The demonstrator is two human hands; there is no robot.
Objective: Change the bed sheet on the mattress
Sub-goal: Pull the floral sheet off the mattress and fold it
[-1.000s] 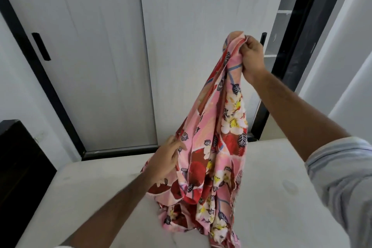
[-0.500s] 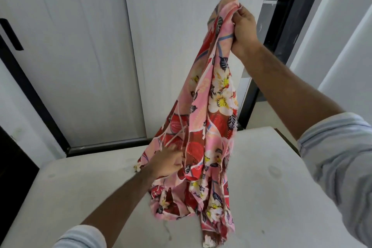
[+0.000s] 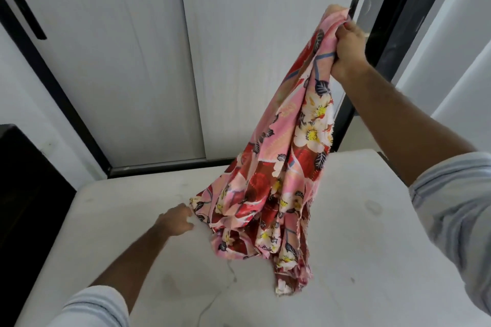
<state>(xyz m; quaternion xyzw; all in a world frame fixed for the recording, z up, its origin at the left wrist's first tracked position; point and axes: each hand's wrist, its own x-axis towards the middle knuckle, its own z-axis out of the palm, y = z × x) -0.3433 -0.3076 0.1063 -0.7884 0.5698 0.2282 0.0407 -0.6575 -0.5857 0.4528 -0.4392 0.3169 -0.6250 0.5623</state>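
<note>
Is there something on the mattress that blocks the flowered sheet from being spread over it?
Nothing visible does. The mattress top is bare apart from a thin loose thread. The right hand holds the sheet up bunched; the left hand reaches at its lower edge.

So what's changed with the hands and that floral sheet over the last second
The left hand has let go of the bunched pink and red floral bed sheet and dropped to its lower left edge, fingers relaxed beside the cloth. The right hand keeps its grip on the top, holding the sheet raised, its lower end resting on the bare white mattress.
</note>
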